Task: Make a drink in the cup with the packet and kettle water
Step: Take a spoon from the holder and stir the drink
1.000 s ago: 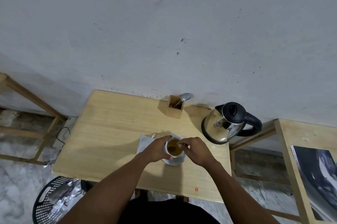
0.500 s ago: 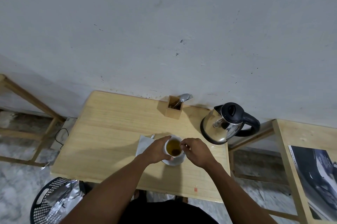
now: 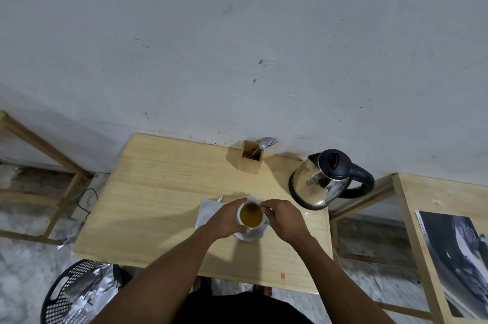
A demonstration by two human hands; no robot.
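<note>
My left hand (image 3: 225,219) stays wrapped around the small white ceramic cup (image 3: 250,216) on its saucer (image 3: 260,234). My right hand's fingertips (image 3: 265,209) have crept onto the rim, pinching something too small to tell; perhaps a tea-bag string. The liquid is amber, so brewing is underway. The flat silvery packet (image 3: 207,211) lies just left on the pale wooden surface (image 3: 158,191); the shiny steel kettle (image 3: 320,182) stands beyond.

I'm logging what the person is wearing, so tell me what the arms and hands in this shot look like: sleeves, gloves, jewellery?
Both forearms are bare up to the bottom edge of the picture, with no sleeves showing. The left hand and right hand are bare too: no gloves, and no watch, ring or bracelet visible. Dark clothing shows at the bottom edge between the arms.
</note>
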